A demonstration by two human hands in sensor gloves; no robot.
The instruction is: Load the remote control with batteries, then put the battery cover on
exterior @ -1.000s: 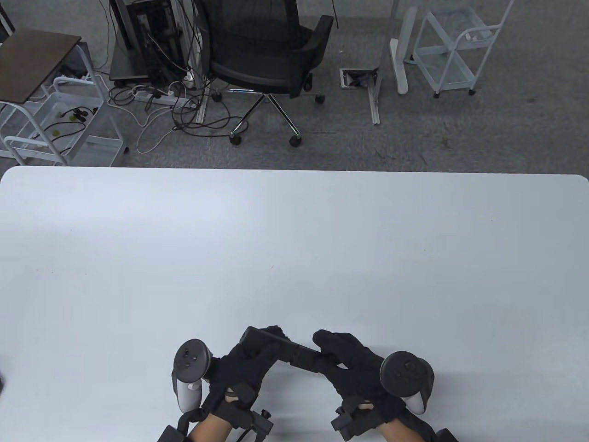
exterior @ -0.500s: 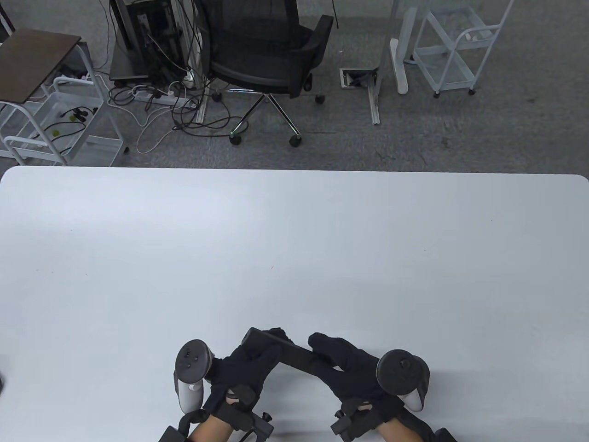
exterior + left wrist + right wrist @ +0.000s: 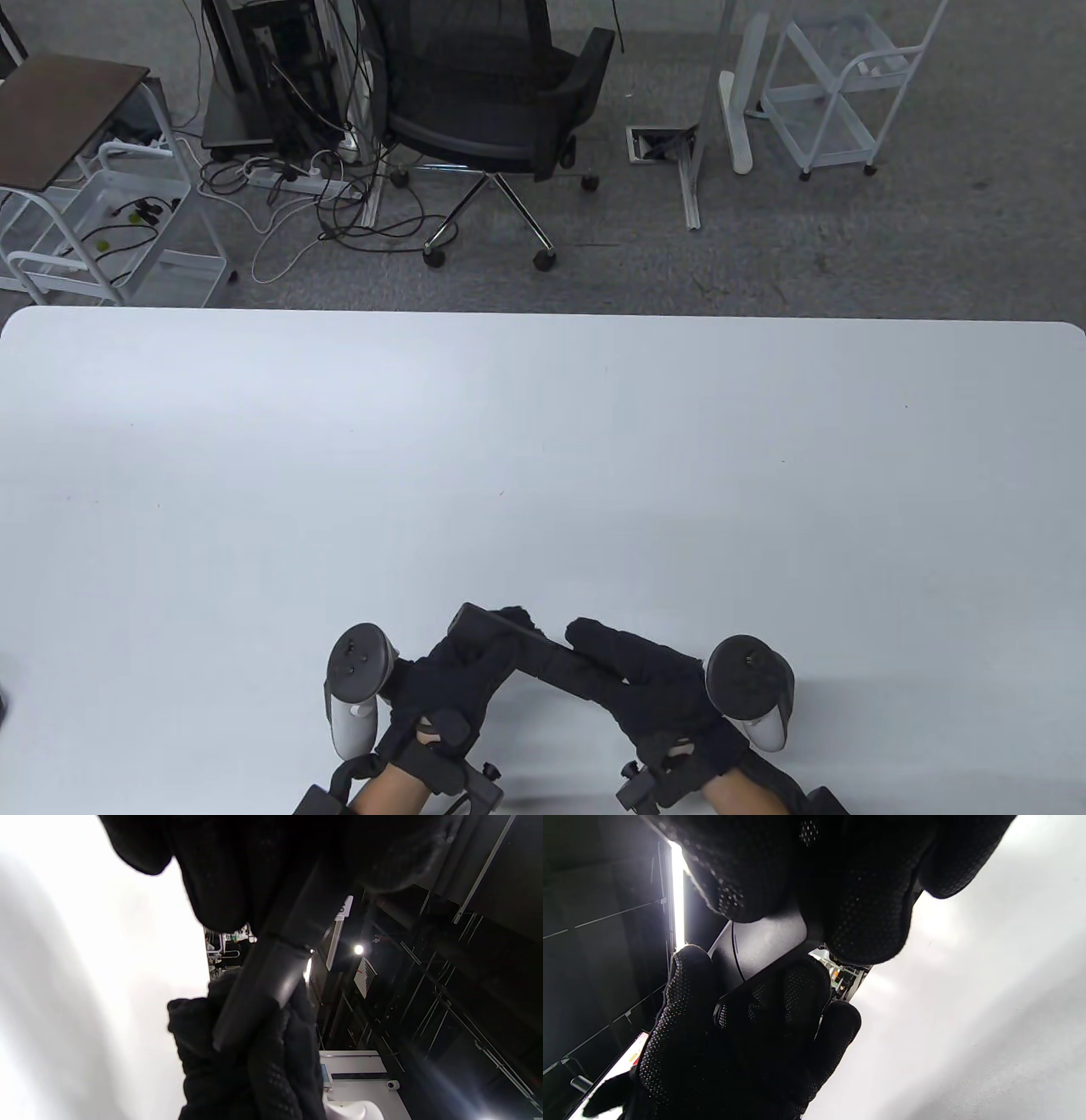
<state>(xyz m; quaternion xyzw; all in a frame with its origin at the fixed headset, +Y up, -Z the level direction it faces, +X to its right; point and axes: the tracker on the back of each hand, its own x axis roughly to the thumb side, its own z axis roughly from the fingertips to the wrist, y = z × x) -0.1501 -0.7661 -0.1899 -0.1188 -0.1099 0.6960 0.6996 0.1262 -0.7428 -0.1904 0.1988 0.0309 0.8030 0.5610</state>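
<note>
A black remote control (image 3: 543, 652) is held above the table's front edge between both gloved hands. My left hand (image 3: 485, 638) grips its left end, fingers wrapped around it. My right hand (image 3: 594, 652) grips its right end, fingers lying over the top. In the left wrist view the remote's dark body (image 3: 271, 984) runs down from my left fingers (image 3: 254, 870) into the right glove (image 3: 254, 1069), and a seam crosses it. In the right wrist view my right fingers (image 3: 869, 904) press on the remote (image 3: 763, 942). No loose batteries or cover show.
The white table (image 3: 543, 441) stretches away from the hands. Beyond its far edge stand a black office chair (image 3: 501, 102), white wire carts (image 3: 840, 102) and a tangle of floor cables (image 3: 322, 204).
My right hand's fingers have slid a little to the left along the remote. The left hand and the remote have barely moved.
</note>
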